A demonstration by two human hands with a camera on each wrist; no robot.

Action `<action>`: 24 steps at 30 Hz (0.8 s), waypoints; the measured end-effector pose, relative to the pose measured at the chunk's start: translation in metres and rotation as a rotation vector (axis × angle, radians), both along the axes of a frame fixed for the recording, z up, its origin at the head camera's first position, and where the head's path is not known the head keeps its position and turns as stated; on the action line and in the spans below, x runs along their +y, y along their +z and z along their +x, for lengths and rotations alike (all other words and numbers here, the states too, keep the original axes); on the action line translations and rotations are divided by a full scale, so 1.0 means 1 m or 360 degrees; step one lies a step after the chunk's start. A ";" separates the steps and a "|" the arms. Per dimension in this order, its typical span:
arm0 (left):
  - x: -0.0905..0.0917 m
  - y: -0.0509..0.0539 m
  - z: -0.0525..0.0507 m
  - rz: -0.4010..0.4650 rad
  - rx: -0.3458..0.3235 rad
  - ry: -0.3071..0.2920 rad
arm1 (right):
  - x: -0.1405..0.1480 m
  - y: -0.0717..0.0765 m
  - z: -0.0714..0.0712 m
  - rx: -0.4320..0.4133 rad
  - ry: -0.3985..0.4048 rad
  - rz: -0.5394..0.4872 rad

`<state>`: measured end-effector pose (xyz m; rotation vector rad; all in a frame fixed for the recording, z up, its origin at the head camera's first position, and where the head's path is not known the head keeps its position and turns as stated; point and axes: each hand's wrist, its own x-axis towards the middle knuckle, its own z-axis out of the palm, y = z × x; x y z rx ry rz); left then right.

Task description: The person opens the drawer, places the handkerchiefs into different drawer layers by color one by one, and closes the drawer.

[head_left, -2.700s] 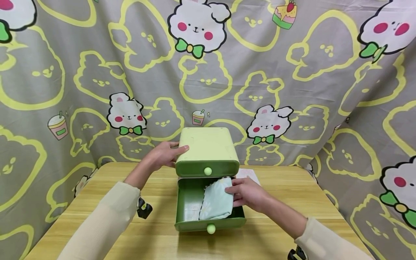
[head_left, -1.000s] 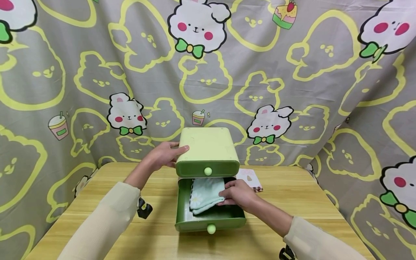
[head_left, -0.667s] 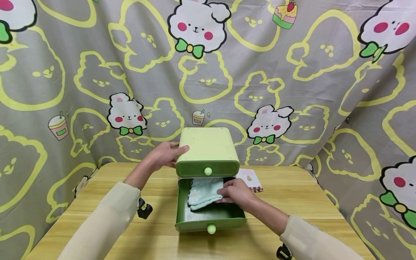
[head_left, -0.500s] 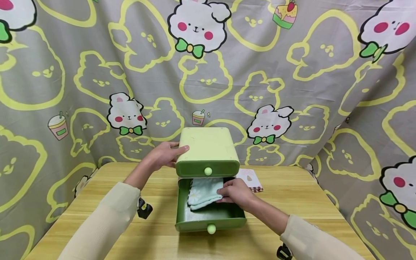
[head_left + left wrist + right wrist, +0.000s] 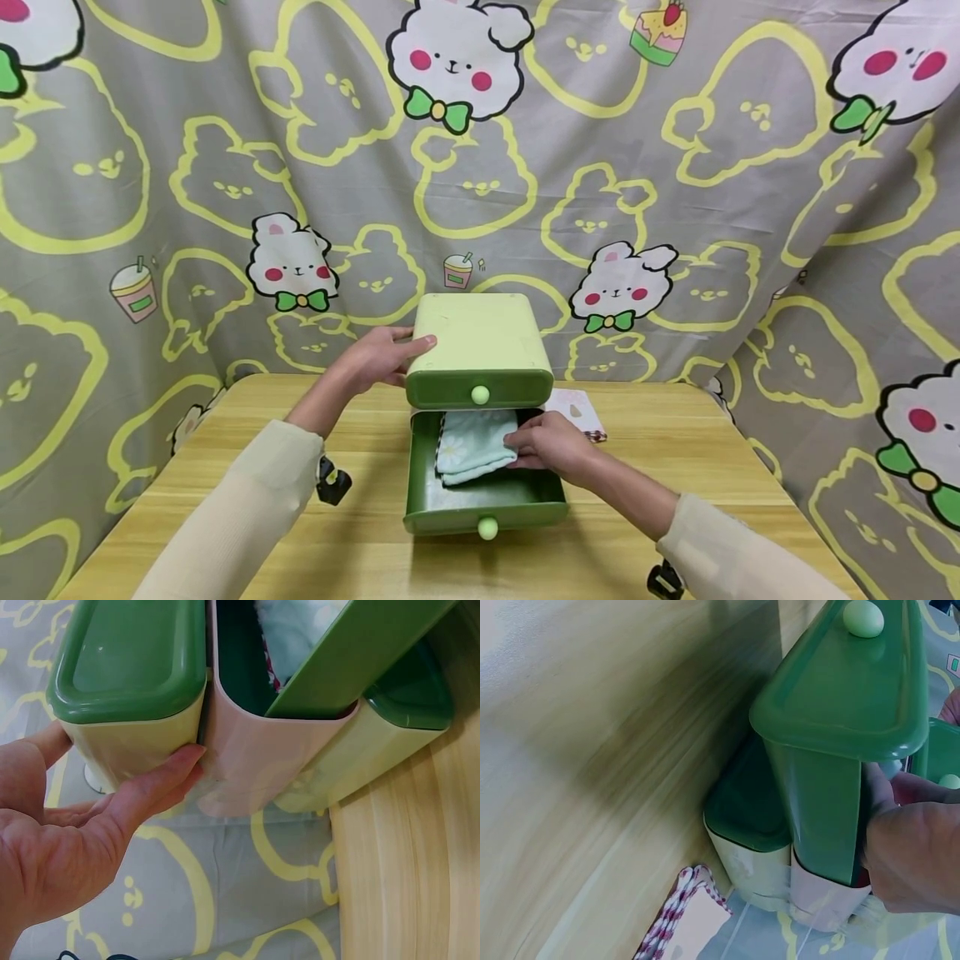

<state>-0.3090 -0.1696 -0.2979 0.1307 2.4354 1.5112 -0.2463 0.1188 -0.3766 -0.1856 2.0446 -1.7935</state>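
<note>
A green-fronted drawer cabinet (image 5: 480,333) with a pale yellow top stands on the table, its upper drawer closed and a lower drawer (image 5: 450,521) pulled out. Inside that drawer lies a folded mint cloth (image 5: 472,450) with a daisy print and checked edge. My right hand (image 5: 551,446) pinches the cloth's right edge; in the right wrist view the hand (image 5: 915,840) reaches into the drawer, its fingertips hidden. My left hand (image 5: 378,358) holds the cabinet's left side, thumb on top. In the left wrist view the left hand (image 5: 82,832) grips the yellow top section (image 5: 135,742).
Behind the cabinet's right side a folded white cloth (image 5: 577,412) with a red checked edge lies on the wooden table (image 5: 675,450). A patterned grey curtain (image 5: 480,217) hangs behind and at both sides. The left wrist view shows another closed drawer section (image 5: 412,694) below the pulled-out one.
Over the earlier frames, the right hand and mint cloth moved left and back in the drawer; since half a second ago both have shifted slightly right. The left hand has stayed in place.
</note>
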 end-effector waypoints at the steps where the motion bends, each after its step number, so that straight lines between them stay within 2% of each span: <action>1: 0.000 0.000 0.000 -0.0003 -0.0001 0.0000 | 0.001 0.000 0.000 -0.0011 0.0016 -0.0003; 9: 0.000 0.000 -0.001 -0.0011 -0.0003 0.0000 | 0.006 0.003 0.004 -0.0048 0.0070 0.0016; 16: -0.001 -0.001 -0.001 -0.0024 0.0008 -0.0004 | 0.014 0.013 0.008 -0.0070 0.0148 0.0120; 24: 0.000 0.000 -0.001 -0.0020 0.0003 -0.0009 | 0.025 0.024 0.009 0.0000 0.0253 0.0209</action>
